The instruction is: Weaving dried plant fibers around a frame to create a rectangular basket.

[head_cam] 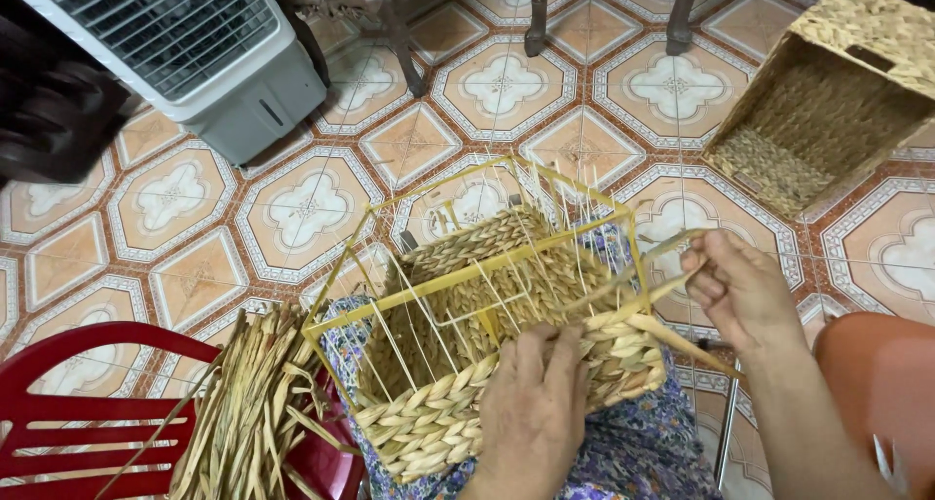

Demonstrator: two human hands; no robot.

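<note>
A half-woven basket (458,403) on a yellow wire frame (390,213) rests on my lap, its lower walls braided from dried straw, with thin pale upright strands above. My left hand (534,407) lies flat on the braided near wall, pressing the weave. My right hand (735,291) is to the right of the frame, pinching a long straw strand (633,276) that runs back to the basket's right side.
A bundle of dried straw (243,412) lies on a red plastic chair (78,403) at the left. A finished woven basket (828,101) lies on its side at the upper right. A white air cooler (195,52) stands upper left on the tiled floor (487,86); chair legs behind.
</note>
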